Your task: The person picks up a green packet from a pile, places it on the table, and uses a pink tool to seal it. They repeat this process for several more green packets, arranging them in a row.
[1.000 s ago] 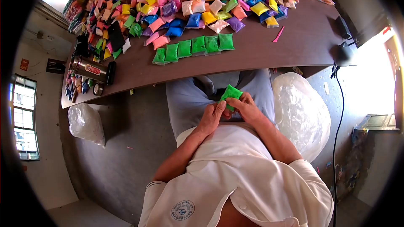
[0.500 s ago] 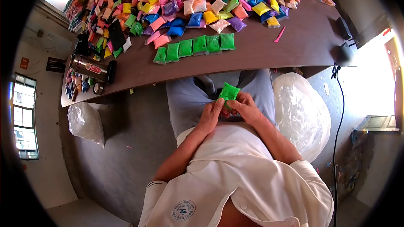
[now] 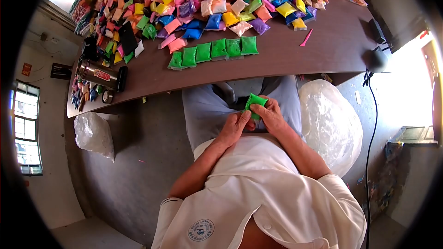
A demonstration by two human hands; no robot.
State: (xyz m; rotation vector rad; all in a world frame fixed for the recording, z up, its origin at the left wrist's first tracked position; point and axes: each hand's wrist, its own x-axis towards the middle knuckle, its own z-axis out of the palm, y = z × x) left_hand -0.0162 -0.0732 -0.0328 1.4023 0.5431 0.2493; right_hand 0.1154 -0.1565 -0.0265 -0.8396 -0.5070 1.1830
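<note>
A small bright green packet (image 3: 256,100) is held over my lap, short of the table edge. My left hand (image 3: 234,127) pinches its lower left side between thumb and fingers. My right hand (image 3: 271,116) grips it from the right, the thumb lying across its face. The fingers behind the packet are mostly hidden. On the table ahead, several similar green packets (image 3: 203,52) lie side by side in a row. Beyond them spreads a large heap of packets in many colours (image 3: 217,7).
The brown table (image 3: 277,60) curves across in front. A pink plastic stick (image 3: 306,37) lies on its right part. A steel flask (image 3: 98,74) and a tape roll (image 3: 107,96) are at left. Clear plastic bags (image 3: 330,127) stand on the floor, and a black cable (image 3: 370,157) hangs at right.
The green packet has tilted and shifted slightly right and down in my hands. My right thumb has moved up onto its face. Things on the table have stayed put.
</note>
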